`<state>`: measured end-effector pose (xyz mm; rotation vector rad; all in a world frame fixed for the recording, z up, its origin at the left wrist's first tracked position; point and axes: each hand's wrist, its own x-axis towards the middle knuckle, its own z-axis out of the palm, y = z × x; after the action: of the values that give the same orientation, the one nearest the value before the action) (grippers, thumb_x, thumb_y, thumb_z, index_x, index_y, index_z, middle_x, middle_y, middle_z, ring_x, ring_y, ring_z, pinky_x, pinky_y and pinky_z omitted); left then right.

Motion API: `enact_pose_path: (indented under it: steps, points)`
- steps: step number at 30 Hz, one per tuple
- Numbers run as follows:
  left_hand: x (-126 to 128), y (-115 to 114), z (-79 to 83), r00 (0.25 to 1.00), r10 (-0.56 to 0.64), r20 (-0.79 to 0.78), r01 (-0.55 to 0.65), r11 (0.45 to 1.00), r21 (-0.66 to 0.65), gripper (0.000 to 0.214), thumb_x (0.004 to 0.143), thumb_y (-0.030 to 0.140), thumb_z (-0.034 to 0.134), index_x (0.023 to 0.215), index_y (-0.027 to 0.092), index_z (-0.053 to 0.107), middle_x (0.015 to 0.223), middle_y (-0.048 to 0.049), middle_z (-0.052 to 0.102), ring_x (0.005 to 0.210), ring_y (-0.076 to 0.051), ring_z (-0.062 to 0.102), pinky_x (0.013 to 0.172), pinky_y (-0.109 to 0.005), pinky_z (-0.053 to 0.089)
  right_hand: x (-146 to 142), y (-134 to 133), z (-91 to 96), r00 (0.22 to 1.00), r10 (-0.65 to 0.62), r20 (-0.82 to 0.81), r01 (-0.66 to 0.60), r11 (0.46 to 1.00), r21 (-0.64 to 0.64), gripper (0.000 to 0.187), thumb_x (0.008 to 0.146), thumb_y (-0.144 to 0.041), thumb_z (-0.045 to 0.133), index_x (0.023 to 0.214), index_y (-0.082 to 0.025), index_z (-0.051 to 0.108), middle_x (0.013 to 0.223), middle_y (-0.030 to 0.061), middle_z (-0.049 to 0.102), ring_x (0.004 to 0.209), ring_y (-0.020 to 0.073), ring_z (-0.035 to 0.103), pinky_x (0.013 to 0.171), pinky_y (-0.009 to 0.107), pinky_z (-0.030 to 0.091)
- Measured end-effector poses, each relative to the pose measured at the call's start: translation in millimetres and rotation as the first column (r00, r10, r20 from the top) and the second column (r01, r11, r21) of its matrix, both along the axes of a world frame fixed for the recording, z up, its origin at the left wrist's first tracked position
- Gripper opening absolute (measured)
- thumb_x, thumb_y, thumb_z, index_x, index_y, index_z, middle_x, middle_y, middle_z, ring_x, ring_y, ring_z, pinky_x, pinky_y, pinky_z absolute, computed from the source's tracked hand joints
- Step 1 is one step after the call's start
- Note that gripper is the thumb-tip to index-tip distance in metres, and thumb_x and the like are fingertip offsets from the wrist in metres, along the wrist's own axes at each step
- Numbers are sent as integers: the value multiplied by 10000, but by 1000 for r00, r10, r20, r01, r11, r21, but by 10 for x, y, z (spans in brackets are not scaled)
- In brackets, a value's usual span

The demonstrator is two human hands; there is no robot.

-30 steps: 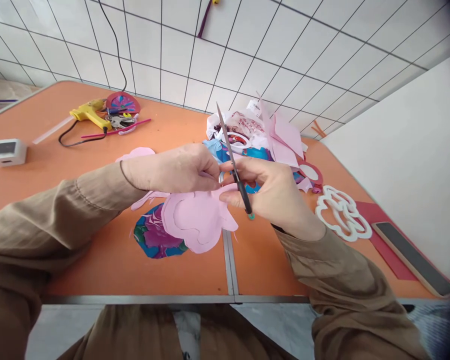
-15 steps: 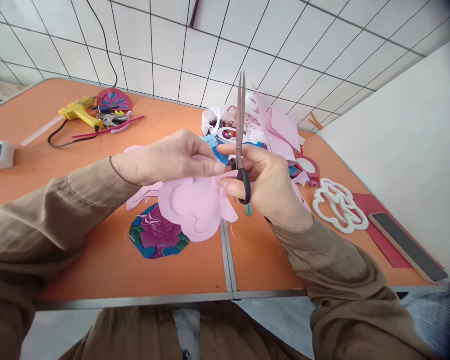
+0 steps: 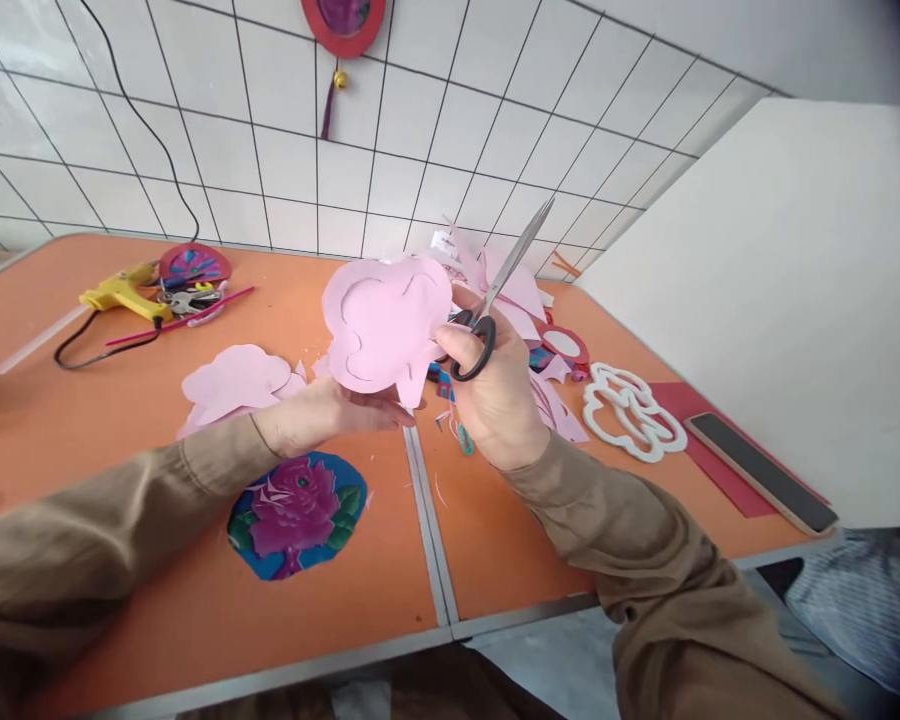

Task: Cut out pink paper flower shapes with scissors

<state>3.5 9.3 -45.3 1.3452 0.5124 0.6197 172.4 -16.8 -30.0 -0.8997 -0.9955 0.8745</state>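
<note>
Pinching the pink cut-out (image 3: 390, 325) by its right edge, R hand (image 3: 499, 400) has thumb on top, fingers mostly hidden behind; grip's clamped on it. Same hand also carries scissors (image 3: 516, 258), black loops by the thumb, blades together & pointing up-right. Cut-out is above the orange table (image 3: 345, 640), btwn both hands, w/ a curved line on its face & a narrow tab sticking down. L hand (image 3: 319, 415) is at its lower L edge, fingers reaching under; can't tell if it grips, as the fingers are part hidden. Flower-print piece (image 3: 296, 515) lies flat below L wrist, L of the metal strip (image 3: 427, 535). Pink pieces (image 3: 236, 380) lie just past L forearm. Far L: yellow glue gun (image 3: 124, 295). R side: white cloud-shaped outlines (image 3: 651, 453), then phone (image 3: 765, 475) partly on a red sheet (image 3: 669, 398).
</note>
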Motion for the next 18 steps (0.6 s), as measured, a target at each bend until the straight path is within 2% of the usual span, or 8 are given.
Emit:
enact_pose_path:
  steps: [2, 5, 7, 10, 14, 18]
  points:
    - [37, -128, 13, 1000, 8, 4, -8, 1000, -7, 503, 575, 198, 879, 1043, 207, 696, 937, -48, 725, 810, -174, 675, 785, -325, 547, -25, -5, -45, 1000, -6, 10, 7, 1000, -17, 326, 674, -249, 714, 994, -245, 653, 774, -35, 626, 656, 126, 594, 549, 270, 488]
    - [81, -261, 53, 991, 109, 80, -104, 992, -73, 414, 634, 293, 863, 988, 175, 685, 810, -29, 702, 636, -131, 646, 637, -280, 546, -68, -18, -95, 1000, -4, 10, 4, 999, -49, 303, 686, -298, 727, 974, -254, 640, 751, -40, 618, 628, 130, 576, 555, 286, 488]
    - [109, -311, 65, 975, 217, 50, -205, 963, -174, 391, 664, 334, 846, 970, 154, 682, 815, -43, 710, 609, -136, 665, 581, -265, 548, -95, -26, -107, 1000, 14, -4, -14, 998, -63, 265, 678, -283, 724, 926, -251, 636, 743, -43, 612, 626, 124, 565, 587, 291, 488]
    - [144, -353, 68, 948, 317, 34, -300, 923, -240, 303, 708, 323, 811, 903, 142, 666, 758, -43, 721, 549, -128, 655, 508, -236, 525, -132, -38, -109, 998, 34, -48, -38, 996, -83, 199, 667, -238, 705, 851, -241, 628, 714, -55, 581, 597, 100, 526, 585, 276, 463]
    - [163, -353, 77, 922, 385, 32, -369, 902, -223, 208, 782, 317, 733, 832, 125, 670, 626, -4, 664, 472, -92, 587, 446, -204, 476, -171, -56, -119, 991, 51, -121, -64, 992, -109, 151, 654, -212, 708, 775, -231, 620, 723, -48, 568, 642, 101, 524, 612, 270, 461]
    - [141, -293, 76, 901, 432, 24, -418, 883, -214, 133, 763, 243, 713, 770, 120, 665, 560, 6, 639, 423, -73, 532, 407, -186, 430, -179, -63, -127, 980, 75, -183, -99, 987, -127, 197, 631, -222, 765, 788, -241, 647, 696, -57, 560, 650, 98, 520, 623, 260, 470]
